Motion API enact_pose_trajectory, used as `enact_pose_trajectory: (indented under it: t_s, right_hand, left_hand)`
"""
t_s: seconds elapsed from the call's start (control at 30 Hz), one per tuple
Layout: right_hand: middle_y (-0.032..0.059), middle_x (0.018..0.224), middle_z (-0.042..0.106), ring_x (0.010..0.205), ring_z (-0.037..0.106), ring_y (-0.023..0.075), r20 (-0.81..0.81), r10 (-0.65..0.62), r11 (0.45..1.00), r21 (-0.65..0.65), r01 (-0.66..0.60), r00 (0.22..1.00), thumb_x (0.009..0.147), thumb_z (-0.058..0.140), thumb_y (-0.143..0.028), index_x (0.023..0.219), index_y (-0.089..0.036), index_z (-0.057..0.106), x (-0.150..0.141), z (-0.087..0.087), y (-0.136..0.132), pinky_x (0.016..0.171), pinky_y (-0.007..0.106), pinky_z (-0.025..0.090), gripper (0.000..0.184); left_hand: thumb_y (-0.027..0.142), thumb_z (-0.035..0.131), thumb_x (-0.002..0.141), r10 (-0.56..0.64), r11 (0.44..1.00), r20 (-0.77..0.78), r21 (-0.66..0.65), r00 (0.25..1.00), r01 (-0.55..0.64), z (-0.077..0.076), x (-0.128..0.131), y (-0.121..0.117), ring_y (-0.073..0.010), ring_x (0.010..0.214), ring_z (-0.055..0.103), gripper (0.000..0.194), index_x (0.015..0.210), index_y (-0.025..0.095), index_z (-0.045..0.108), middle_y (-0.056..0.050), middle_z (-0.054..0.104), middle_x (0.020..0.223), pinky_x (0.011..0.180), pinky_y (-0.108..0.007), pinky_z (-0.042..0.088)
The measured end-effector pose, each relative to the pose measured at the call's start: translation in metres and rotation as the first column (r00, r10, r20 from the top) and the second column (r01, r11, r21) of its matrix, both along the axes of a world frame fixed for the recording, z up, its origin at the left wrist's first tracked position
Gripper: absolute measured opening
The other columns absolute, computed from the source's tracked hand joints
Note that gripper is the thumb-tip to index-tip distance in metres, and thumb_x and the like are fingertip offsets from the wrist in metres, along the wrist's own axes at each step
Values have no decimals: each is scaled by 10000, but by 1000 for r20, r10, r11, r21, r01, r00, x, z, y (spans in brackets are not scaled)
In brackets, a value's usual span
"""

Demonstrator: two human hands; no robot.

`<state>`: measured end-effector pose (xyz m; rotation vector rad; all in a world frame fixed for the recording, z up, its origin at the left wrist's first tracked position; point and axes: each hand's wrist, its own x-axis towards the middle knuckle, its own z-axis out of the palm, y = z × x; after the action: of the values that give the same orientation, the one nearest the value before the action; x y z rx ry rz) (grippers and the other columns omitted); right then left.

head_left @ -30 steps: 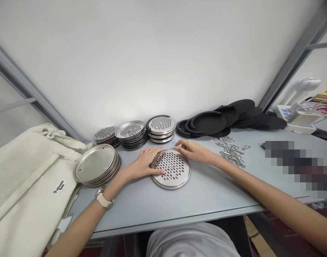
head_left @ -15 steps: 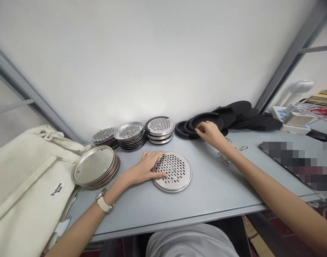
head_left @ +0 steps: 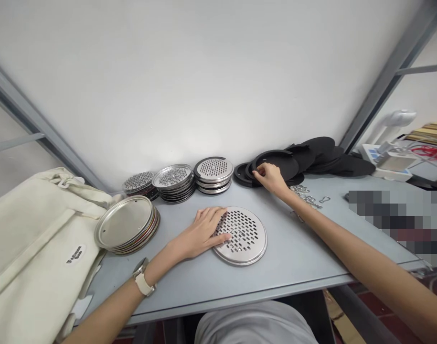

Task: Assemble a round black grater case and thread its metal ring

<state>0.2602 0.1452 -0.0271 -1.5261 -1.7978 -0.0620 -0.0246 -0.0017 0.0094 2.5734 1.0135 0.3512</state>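
Before me on the grey table lies a round perforated metal disc (head_left: 241,235). My left hand (head_left: 204,231) rests over its left edge, fingers stretched out and thumb lying across the holes. Further back, my right hand (head_left: 270,177) pinches the raised rim of a black round disc (head_left: 279,161) on the pile by the wall; the fingertips are partly hidden. More black discs (head_left: 320,148) overlap to its right. Small metal clips (head_left: 304,195) are scattered under and beside my right forearm.
Stacks of perforated discs stand along the wall: a dark-rimmed stack (head_left: 214,173), a middle stack (head_left: 173,181) and a left stack (head_left: 138,184). Plain metal discs (head_left: 127,224) are piled nearer, against a cream canvas bag (head_left: 35,239). A white device (head_left: 393,160) stands at right.
My left hand and the perforated disc under it have shifted to the right and slightly nearer me. My right hand has moved a little left along the black disc's rim.
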Motion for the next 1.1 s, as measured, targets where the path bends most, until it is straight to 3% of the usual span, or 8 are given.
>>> enact_pose_trajectory:
  t_s: [0.3,0.4,0.6,0.7,0.8,0.9,1.0,1.1]
  right_hand:
    - [53,792,569,767,532,210,-124,123,970,225,-93,985,862,463,-377,828,-219,467,-5,25,-21,746,351,418,162]
    - [69,859,570,813,531,213,-128,196,963,214,-166,972,889,443,-384,883,-216,475,-13,34,-38,773,347,426,171]
    - [61,827,525,798,492,221,38,372,899,236,-370,927,929,408,-342,937,-219,478,-45,40,-77,756,363,407,142]
    - [79,868,532,809,458,223,220,465,829,233,-509,858,950,374,-277,994,-198,482,-64,37,-94,757,369,386,141]
    - [88,890,534,828,444,224,388,560,760,111,-641,732,959,339,-224,1039,-180,505,-77,33,-106,747,356,388,190]
    - [104,970,541,882,454,219,447,609,713,54,-699,655,959,299,-157,1113,-165,500,-82,31,-113,777,346,399,253]
    - [104,1000,549,890,475,216,441,616,708,55,-705,653,963,299,-164,1148,-174,481,-81,31,-115,781,347,410,260]
    - [115,1011,545,908,504,222,349,614,734,78,-675,708,959,369,-281,1106,-172,468,-78,32,-113,769,345,429,208]
  left_hand:
    - [516,381,914,3,1000,-3,13,1000,-3,-1,0,0,-250,1249,340,557,1371,209,292,-109,393,1364,1043,-403,249]
    - [521,380,913,12,1000,22,0,1000,-12,-1,0,-1,-260,1270,319,571,1380,209,279,-118,374,1384,1055,-425,229]
    - [462,381,931,142,986,288,-123,947,-110,-1,-3,3,-246,1265,365,485,1349,223,326,-113,409,1368,1074,-451,244]
    - [435,442,913,209,954,505,-292,837,-62,0,-5,11,-226,1175,482,444,1292,209,402,-112,479,1312,1001,-391,377]
    - [441,576,829,296,914,666,-406,685,-1,2,-5,17,-250,1102,552,505,1237,164,467,-125,557,1238,927,-375,454]
    - [411,660,760,446,887,742,-443,500,-133,2,-4,20,-271,1112,552,495,1151,125,558,-114,611,1185,953,-390,448]
    - [376,709,713,550,834,755,-478,358,-275,0,-6,23,-269,1098,567,432,1040,104,632,-107,652,1121,967,-392,443]
    - [365,750,660,583,790,785,-487,209,-373,0,-13,29,-262,1066,590,416,974,107,661,-105,678,1065,947,-375,460]
